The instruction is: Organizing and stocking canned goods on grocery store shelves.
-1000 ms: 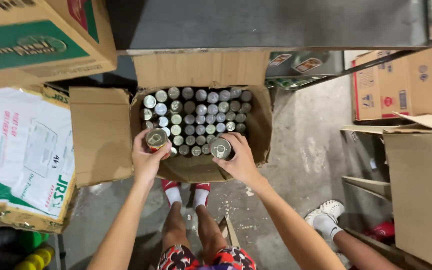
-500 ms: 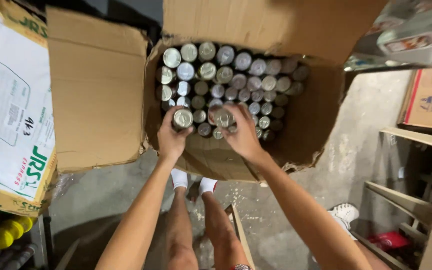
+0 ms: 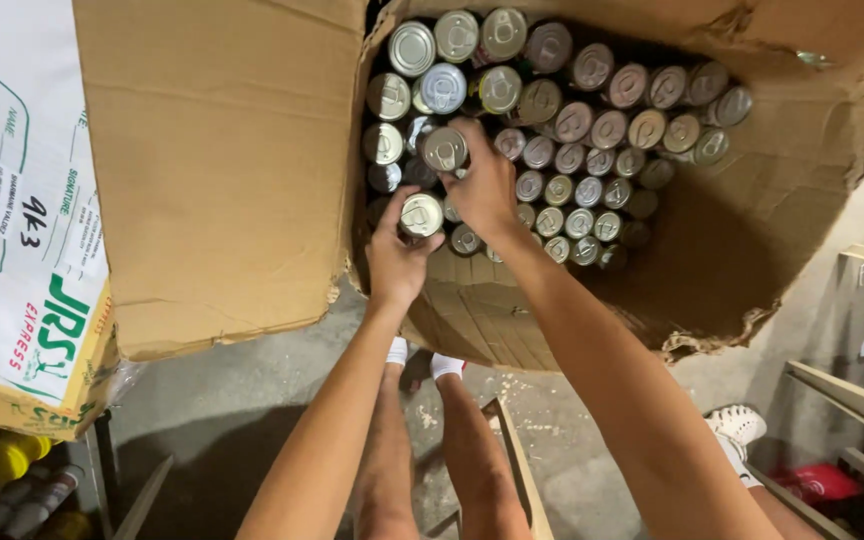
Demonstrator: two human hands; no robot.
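Head view: our left hand and right hand each grasp one can over the nearly full box.

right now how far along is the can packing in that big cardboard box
Done: the torn brown cardboard box already holds many rows of round silver-lidded metal cans. In hand: the left hand and right hand each grip one can at the near left edge. Left: bare cardboard along the box's near right side.
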